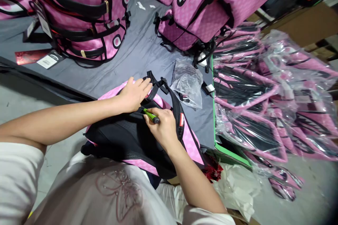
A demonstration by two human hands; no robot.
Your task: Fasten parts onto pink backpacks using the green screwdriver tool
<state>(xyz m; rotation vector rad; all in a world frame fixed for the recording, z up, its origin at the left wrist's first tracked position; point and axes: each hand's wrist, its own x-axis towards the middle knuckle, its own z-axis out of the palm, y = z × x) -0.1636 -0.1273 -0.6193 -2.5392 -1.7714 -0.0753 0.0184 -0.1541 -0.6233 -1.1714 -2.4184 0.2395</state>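
Observation:
A pink and black backpack (pixel 132 137) lies back-side up at the table's near edge, against my body. My left hand (pixel 133 93) rests on its top, fingers stretched flat beside the black strap buckles (pixel 157 84). My right hand (pixel 162 126) is closed round a green tool with a dark tip (pixel 151 116), its point pressed against the backpack's black back panel just under my left hand.
Several pink backpacks (pixel 87 14) are stacked on the grey table cloth (pixel 148 49) at the back. An empty clear bag (pixel 187 82) lies beside the straps. Plastic-wrapped pink backpacks (pixel 264 95) pile up at right. The green table edge (pixel 213 112) runs between them.

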